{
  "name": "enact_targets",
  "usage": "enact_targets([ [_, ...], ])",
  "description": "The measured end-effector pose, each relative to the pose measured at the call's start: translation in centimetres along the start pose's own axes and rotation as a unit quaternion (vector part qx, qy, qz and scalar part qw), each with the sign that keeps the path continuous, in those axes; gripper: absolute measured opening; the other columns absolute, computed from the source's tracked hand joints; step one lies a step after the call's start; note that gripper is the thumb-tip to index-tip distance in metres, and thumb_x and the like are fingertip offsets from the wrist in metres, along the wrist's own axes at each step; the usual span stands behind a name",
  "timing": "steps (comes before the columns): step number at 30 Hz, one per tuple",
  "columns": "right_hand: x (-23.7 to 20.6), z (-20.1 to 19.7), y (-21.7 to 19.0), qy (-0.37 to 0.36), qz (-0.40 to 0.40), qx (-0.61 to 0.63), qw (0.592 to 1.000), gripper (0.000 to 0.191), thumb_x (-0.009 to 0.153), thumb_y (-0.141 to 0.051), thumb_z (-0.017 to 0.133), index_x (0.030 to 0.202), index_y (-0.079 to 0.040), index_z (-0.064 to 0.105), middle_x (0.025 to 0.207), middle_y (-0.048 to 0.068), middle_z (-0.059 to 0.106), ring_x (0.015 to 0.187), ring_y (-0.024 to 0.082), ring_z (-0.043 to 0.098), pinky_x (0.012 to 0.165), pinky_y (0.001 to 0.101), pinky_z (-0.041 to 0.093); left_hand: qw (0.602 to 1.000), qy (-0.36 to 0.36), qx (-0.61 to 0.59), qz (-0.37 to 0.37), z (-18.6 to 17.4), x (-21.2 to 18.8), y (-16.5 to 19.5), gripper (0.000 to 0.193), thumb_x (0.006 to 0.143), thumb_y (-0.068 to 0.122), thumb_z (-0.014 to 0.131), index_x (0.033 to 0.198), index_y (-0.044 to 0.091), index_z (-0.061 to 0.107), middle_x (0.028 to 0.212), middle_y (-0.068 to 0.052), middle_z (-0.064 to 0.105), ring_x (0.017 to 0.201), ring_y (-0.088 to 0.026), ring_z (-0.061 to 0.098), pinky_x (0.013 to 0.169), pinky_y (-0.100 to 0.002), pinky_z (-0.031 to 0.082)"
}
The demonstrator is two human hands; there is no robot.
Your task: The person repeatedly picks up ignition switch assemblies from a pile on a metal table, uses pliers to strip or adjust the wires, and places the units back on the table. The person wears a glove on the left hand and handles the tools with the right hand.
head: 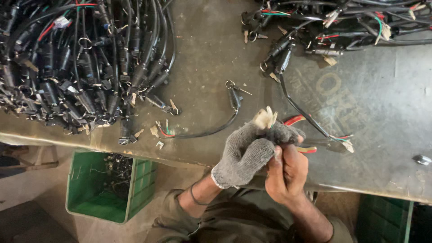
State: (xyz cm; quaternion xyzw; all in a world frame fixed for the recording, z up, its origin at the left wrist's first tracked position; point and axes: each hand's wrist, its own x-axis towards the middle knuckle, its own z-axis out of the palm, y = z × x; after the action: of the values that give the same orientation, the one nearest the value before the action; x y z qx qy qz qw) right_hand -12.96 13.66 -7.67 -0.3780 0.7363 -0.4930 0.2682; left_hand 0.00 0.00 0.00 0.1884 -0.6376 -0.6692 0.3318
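Observation:
My left hand (245,153) wears a grey knitted glove and grips a white plastic connector (264,118) that sticks up out of the fist. My bare right hand (286,168) presses against it from the right, fingers closed on the same cable's coloured wires (297,120), red, yellow and green. Both hands hover over the near edge of the worn metal table (216,58). From the hands a black cable (300,110) runs up to a black switch lock (281,47).
A big heap of black switch cables (76,63) covers the table's left; a smaller heap (342,22) lies at the top right. A single cable with key ring (234,96) lies in the middle. A green crate (110,186) holding parts stands on the floor left.

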Motion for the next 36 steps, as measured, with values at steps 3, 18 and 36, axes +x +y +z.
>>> enact_targets([
  [3,2.4,-1.9,-7.2,-0.042,-0.103,-0.184,0.977,0.031,0.100,-0.024,0.058,0.085,0.001,0.067,0.063,0.016,0.059,0.051,0.029,0.055,0.054,0.0345,0.040,0.968,-0.007,-0.244,0.065,0.4,0.8,1.5,0.027,0.107,0.019,0.061,0.132,0.013,0.051,0.119,-0.007,0.064,0.119,-0.017,0.066,0.111,-0.035,0.054],
  [18,4.9,-10.0,-10.8,0.225,-0.163,0.264,0.924,0.034,0.103,-0.021,0.046,0.127,0.002,0.058,0.123,0.018,0.063,0.107,0.028,0.064,0.096,0.0387,0.047,0.888,-0.072,0.404,0.207,4.4,1.3,7.1,0.028,0.086,0.037,0.076,0.103,0.017,0.065,0.097,-0.005,0.069,0.104,-0.029,0.070,0.102,-0.048,0.049],
  [36,5.0,-1.1,-4.1,-0.144,-0.041,0.023,0.988,0.037,0.091,-0.014,0.079,0.123,-0.004,0.064,0.090,0.009,0.074,0.078,0.018,0.066,0.071,0.0262,0.052,0.991,0.038,-0.053,-0.120,-3.6,3.7,2.7,0.037,0.102,0.014,0.069,0.133,-0.004,0.062,0.122,-0.010,0.072,0.103,-0.014,0.069,0.092,-0.031,0.059],
])
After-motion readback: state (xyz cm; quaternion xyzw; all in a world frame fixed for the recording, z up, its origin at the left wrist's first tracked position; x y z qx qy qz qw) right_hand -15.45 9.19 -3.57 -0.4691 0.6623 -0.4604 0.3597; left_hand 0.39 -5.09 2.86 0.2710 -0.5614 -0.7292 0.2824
